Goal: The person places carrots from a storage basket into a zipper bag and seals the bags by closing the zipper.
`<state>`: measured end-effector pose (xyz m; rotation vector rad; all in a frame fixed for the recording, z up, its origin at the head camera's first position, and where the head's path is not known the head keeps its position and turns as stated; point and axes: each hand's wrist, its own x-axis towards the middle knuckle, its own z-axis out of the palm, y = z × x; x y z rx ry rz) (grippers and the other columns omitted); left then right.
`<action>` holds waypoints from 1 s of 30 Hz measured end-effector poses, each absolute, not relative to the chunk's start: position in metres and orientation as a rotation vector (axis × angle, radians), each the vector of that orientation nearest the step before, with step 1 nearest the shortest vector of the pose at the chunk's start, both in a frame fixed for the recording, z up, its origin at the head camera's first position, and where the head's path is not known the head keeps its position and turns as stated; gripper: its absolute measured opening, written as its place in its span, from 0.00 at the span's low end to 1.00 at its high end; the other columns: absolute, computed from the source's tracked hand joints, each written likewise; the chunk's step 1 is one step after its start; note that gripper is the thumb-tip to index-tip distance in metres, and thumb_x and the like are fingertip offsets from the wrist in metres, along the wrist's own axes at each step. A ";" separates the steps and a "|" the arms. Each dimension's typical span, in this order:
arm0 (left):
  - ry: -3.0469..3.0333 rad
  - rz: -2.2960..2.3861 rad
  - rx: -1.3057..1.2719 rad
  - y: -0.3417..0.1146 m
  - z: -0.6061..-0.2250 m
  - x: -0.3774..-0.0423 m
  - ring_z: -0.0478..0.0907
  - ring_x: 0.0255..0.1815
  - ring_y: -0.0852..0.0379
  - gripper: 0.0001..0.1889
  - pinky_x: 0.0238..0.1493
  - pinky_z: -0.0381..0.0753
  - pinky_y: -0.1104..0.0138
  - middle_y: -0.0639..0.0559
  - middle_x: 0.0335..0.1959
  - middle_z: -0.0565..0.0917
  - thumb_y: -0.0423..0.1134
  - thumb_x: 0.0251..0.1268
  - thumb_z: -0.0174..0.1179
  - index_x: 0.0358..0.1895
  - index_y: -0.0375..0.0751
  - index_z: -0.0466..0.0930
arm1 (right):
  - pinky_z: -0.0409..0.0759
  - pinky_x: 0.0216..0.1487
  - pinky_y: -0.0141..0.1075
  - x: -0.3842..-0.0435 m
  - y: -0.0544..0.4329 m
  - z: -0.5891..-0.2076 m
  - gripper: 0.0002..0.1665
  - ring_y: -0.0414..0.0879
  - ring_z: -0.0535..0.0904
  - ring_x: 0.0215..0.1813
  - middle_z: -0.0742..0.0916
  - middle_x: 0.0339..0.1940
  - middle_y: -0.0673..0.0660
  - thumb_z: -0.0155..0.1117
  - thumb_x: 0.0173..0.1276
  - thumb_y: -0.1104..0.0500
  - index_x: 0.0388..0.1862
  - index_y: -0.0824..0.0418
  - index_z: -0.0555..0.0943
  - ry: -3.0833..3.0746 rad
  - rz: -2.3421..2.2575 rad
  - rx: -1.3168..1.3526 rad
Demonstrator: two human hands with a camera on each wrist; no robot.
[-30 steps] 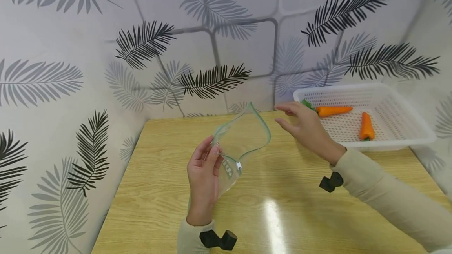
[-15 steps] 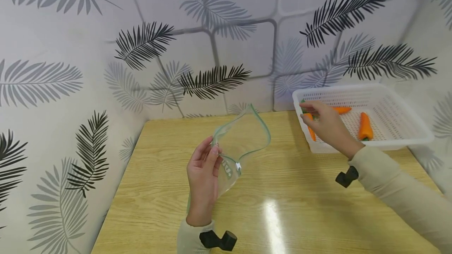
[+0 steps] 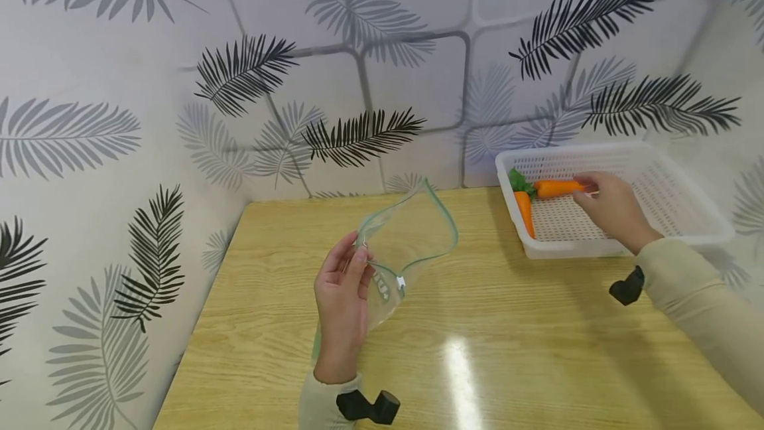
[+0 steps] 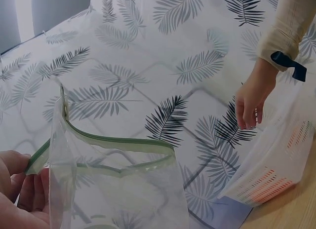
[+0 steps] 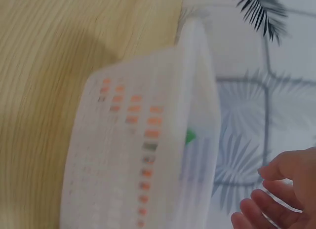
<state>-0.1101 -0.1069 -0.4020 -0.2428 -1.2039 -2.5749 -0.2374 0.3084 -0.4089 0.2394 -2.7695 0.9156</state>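
Plastic bag [image 3: 407, 239], left hand [image 3: 343, 294] pinching, right [image 3: 615, 210] half-curled

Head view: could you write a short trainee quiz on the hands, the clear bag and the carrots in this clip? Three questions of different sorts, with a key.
1. Multiple choice: which hand grips the clear bag?
A) The right hand
B) The left hand
C) Both hands
2. True or false: the bag's mouth is pressed flat and sealed all the way across.
3. Fill in: the orange carrots lie in a white ____ with slotted walls.

Key:
1. B. Its thumb and fingers pinch the bag's edge.
2. False. The mouth gapes open.
3. Basket.
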 end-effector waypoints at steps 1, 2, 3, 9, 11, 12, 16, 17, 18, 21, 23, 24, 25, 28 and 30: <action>-1.203 -2.574 -0.243 -0.107 -0.402 -0.110 0.77 0.39 0.57 0.16 0.40 0.79 0.72 0.49 0.38 0.75 0.27 0.64 0.56 0.55 0.29 0.72 | 0.70 0.48 0.59 -0.239 0.315 -0.411 0.25 0.66 0.71 0.51 0.74 0.53 0.73 0.50 0.71 0.56 0.59 0.74 0.69 -2.789 0.911 0.222; -1.200 -2.575 -0.243 -0.107 -0.402 -0.110 0.77 0.39 0.57 0.16 0.40 0.79 0.71 0.49 0.37 0.75 0.27 0.64 0.55 0.55 0.29 0.72 | 0.70 0.48 0.59 -0.240 0.321 -0.414 0.25 0.67 0.71 0.51 0.74 0.53 0.73 0.50 0.72 0.56 0.59 0.74 0.69 -2.809 0.905 0.198; -1.199 -2.574 -0.244 -0.107 -0.402 -0.110 0.77 0.39 0.57 0.16 0.40 0.79 0.71 0.49 0.37 0.75 0.27 0.64 0.55 0.55 0.29 0.72 | 0.70 0.48 0.60 -0.242 0.328 -0.416 0.26 0.67 0.71 0.51 0.74 0.52 0.74 0.49 0.72 0.55 0.59 0.74 0.69 -2.828 0.893 0.179; -1.187 -2.577 -0.250 -0.108 -0.403 -0.110 0.77 0.38 0.57 0.15 0.40 0.79 0.71 0.48 0.37 0.76 0.26 0.64 0.55 0.54 0.30 0.73 | 0.70 0.46 0.60 -0.249 0.360 -0.432 0.25 0.68 0.71 0.50 0.75 0.51 0.76 0.50 0.70 0.56 0.56 0.76 0.69 -2.909 0.833 0.086; -1.188 -2.575 -0.245 -0.108 -0.402 -0.110 0.78 0.38 0.57 0.16 0.40 0.79 0.71 0.48 0.37 0.75 0.26 0.64 0.55 0.55 0.30 0.72 | 0.70 0.46 0.60 -0.250 0.366 -0.434 0.26 0.68 0.71 0.50 0.75 0.51 0.76 0.51 0.69 0.56 0.55 0.77 0.69 -2.927 0.821 0.066; -1.191 -2.575 -0.241 -0.108 -0.402 -0.110 0.77 0.38 0.57 0.16 0.40 0.79 0.71 0.48 0.37 0.75 0.27 0.64 0.56 0.54 0.30 0.73 | 0.70 0.46 0.60 -0.250 0.369 -0.435 0.27 0.69 0.71 0.50 0.74 0.51 0.77 0.51 0.69 0.55 0.55 0.77 0.69 -2.941 0.819 0.056; -1.197 -2.577 -0.226 -0.107 -0.402 -0.110 0.77 0.38 0.57 0.16 0.40 0.79 0.71 0.49 0.37 0.75 0.27 0.64 0.56 0.54 0.30 0.73 | 0.69 0.46 0.61 -0.247 0.379 -0.436 0.33 0.71 0.68 0.51 0.73 0.51 0.79 0.50 0.70 0.50 0.56 0.80 0.67 -2.999 0.829 0.022; -1.197 -2.579 -0.223 -0.107 -0.402 -0.110 0.77 0.38 0.57 0.16 0.40 0.79 0.71 0.49 0.37 0.75 0.27 0.63 0.56 0.54 0.30 0.73 | 0.70 0.46 0.61 -0.246 0.381 -0.437 0.34 0.72 0.68 0.51 0.72 0.52 0.80 0.50 0.70 0.49 0.57 0.81 0.66 -3.017 0.830 0.011; -1.196 -2.581 -0.222 -0.107 -0.402 -0.110 0.77 0.38 0.57 0.16 0.40 0.79 0.71 0.49 0.37 0.75 0.27 0.63 0.56 0.54 0.30 0.73 | 0.70 0.46 0.61 -0.245 0.383 -0.438 0.34 0.72 0.68 0.51 0.71 0.52 0.80 0.49 0.70 0.49 0.57 0.81 0.66 -3.034 0.829 -0.005; -1.198 -2.585 -0.218 -0.107 -0.402 -0.110 0.77 0.38 0.57 0.16 0.40 0.79 0.71 0.48 0.38 0.75 0.27 0.64 0.56 0.54 0.30 0.72 | 0.72 0.43 0.59 -0.243 0.388 -0.440 0.33 0.72 0.68 0.50 0.71 0.52 0.80 0.50 0.70 0.51 0.57 0.81 0.66 -3.082 0.823 -0.037; -1.201 -2.589 -0.214 -0.107 -0.402 -0.109 0.77 0.38 0.56 0.16 0.40 0.79 0.71 0.48 0.38 0.75 0.27 0.64 0.56 0.55 0.30 0.72 | 0.73 0.40 0.57 -0.243 0.390 -0.440 0.32 0.72 0.69 0.49 0.70 0.51 0.80 0.50 0.69 0.52 0.56 0.81 0.65 -3.120 0.819 -0.058; -1.202 -2.591 -0.211 -0.107 -0.402 -0.109 0.77 0.38 0.56 0.16 0.40 0.79 0.71 0.48 0.38 0.75 0.27 0.64 0.56 0.55 0.29 0.72 | 0.73 0.39 0.56 -0.243 0.391 -0.440 0.32 0.71 0.70 0.48 0.71 0.51 0.80 0.51 0.69 0.53 0.56 0.81 0.66 -3.135 0.813 -0.059; -1.203 -2.594 -0.208 -0.107 -0.402 -0.109 0.77 0.38 0.56 0.16 0.40 0.79 0.71 0.48 0.38 0.75 0.27 0.64 0.56 0.55 0.29 0.72 | 0.74 0.37 0.55 -0.243 0.392 -0.440 0.31 0.70 0.71 0.47 0.72 0.50 0.80 0.51 0.68 0.53 0.54 0.82 0.67 -3.151 0.795 -0.050; -1.204 -2.597 -0.201 -0.107 -0.402 -0.110 0.77 0.38 0.56 0.17 0.40 0.79 0.71 0.48 0.38 0.75 0.27 0.63 0.57 0.55 0.28 0.71 | 0.74 0.34 0.52 -0.246 0.395 -0.440 0.29 0.67 0.74 0.43 0.75 0.46 0.78 0.52 0.67 0.53 0.50 0.81 0.70 -3.197 0.763 -0.029; -1.206 -2.597 -0.201 -0.107 -0.402 -0.110 0.77 0.38 0.56 0.18 0.40 0.79 0.71 0.48 0.38 0.75 0.28 0.63 0.57 0.56 0.28 0.71 | 0.74 0.33 0.51 -0.249 0.397 -0.442 0.28 0.65 0.74 0.41 0.77 0.44 0.77 0.52 0.67 0.54 0.48 0.81 0.71 -3.231 0.744 -0.017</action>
